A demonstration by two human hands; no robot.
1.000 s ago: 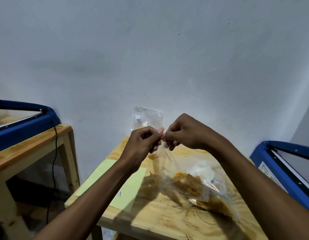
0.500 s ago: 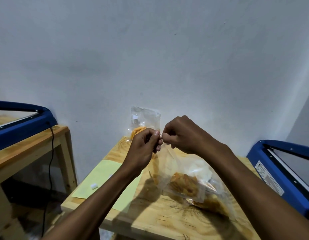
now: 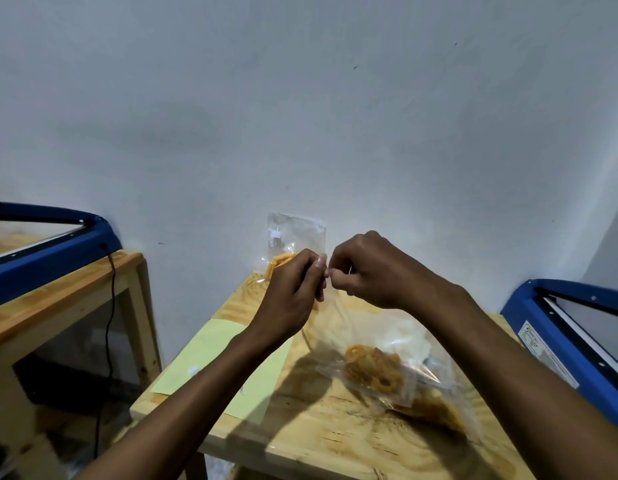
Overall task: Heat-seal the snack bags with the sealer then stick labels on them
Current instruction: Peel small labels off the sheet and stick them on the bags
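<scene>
My left hand (image 3: 293, 289) and my right hand (image 3: 370, 271) meet above the small wooden table (image 3: 318, 441), fingertips pinched together on a tiny white label (image 3: 330, 270). Below and to the right of the hands lies a pile of clear snack bags (image 3: 380, 372) with orange ring snacks inside. One more snack bag (image 3: 295, 237) leans upright against the wall behind my hands; a small white label shows on it. A pale yellow label sheet (image 3: 214, 355) lies on the table's left side, partly under my left forearm, with one small white label (image 3: 193, 370) on it.
A blue heat sealer (image 3: 560, 341) stands at the right edge of the view. A second blue sealer (image 3: 51, 244) sits on a higher wooden table (image 3: 58, 292) at the left, its black cable (image 3: 108, 306) hanging down. A plain wall rises close behind.
Both hands stay pinched together and have shifted only slightly. The view has moved, so the bag leaning on the wall and a white label on the yellow sheet show more fully.
</scene>
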